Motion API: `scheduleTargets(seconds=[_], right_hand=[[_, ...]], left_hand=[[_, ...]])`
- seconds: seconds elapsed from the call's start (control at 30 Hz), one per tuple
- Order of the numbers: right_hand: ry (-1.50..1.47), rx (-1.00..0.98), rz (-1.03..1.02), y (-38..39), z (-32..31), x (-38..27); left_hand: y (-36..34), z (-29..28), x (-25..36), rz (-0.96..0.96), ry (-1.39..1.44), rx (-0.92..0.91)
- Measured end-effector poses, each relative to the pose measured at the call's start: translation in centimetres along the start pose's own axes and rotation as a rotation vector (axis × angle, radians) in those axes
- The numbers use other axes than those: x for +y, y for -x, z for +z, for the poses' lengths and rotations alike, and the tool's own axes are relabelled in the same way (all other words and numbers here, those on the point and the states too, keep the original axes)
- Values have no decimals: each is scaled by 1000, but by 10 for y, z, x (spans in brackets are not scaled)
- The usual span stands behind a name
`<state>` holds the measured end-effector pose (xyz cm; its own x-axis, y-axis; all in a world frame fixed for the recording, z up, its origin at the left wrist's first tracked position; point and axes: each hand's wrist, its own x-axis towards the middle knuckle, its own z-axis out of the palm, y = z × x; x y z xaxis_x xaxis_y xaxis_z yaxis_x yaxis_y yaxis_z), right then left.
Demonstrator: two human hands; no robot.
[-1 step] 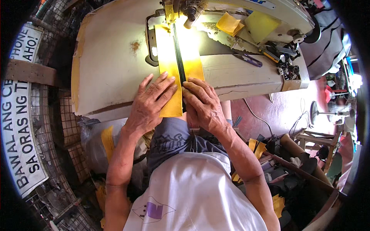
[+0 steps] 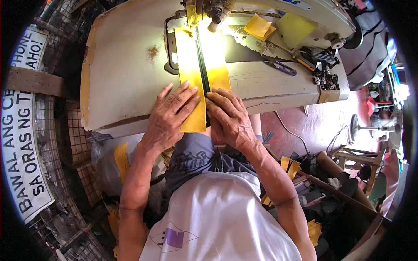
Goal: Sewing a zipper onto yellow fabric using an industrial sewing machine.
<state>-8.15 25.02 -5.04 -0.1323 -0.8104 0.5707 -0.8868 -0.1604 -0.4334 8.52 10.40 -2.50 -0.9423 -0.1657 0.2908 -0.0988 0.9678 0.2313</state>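
Two yellow fabric strips lie side by side under the sewing machine head [image 2: 204, 11], the left strip [image 2: 193, 115] longer toward me than the right strip [image 2: 219, 78]. A black zipper [image 2: 202, 69] runs between them. My left hand [image 2: 172, 111] rests flat on the left strip, fingers spread and open. With its fingers bent and close together, my right hand [image 2: 228, 115] grips the zipper beside the right strip's near end; its thumb is hidden. Bright lamp light washes out the fabric near the needle, so the stitching there cannot be made out.
On the machine table [image 2: 122, 65], to the right, lie purple-handled snips [image 2: 282, 67], a yellow-handled screwdriver [image 2: 304, 61] and folded yellow pieces [image 2: 259, 28]. Small dark metal parts [image 2: 325, 78] sit by the right edge. A wire mesh wall [image 2: 80, 135] stands at left.
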Motion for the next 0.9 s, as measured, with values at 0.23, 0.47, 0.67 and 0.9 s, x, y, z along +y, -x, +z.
scheduleTargets(seconds=[0.23,0.47,0.67,0.9], right_hand=[[-72,14,22,-1,1,1],[-35,-5,27,-2,-2,0],[28,-91,-32,-6,-12,-2],[43,-119,-29,-10,-19,-6]], left_hand=[[1,1,-1,2,-35,-36],[-1,-2,-1,8,-37,-27],[-30,-36,-28,71,68,-102],[-84,-7,-47,40,-120,109]])
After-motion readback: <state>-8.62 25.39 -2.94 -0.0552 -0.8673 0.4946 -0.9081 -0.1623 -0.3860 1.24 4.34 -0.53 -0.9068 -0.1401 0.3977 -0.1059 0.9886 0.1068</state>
